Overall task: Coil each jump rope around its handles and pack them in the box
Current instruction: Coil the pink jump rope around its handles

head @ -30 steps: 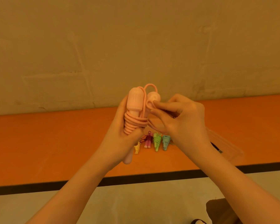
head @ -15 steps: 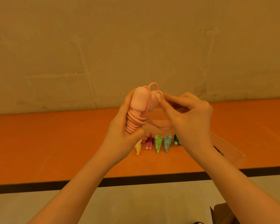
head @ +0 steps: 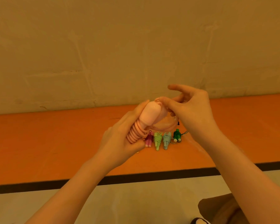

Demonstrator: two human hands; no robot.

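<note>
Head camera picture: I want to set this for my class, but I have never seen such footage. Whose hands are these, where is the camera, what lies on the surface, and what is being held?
There is no machine here. A person wears one camera on the head, looking forward and down at their own bare hands.

The left hand grips a pink jump rope, its cord coiled in tight rings around the two handles. The right hand pinches the loose end of that cord near the handle tops, with the forefinger stretched out.

Behind the hands, on the orange surface, stands a row of small wound ropes: dark pink, light green, light blue and dark green. A clear plastic box lies partly hidden behind the right hand.
</note>
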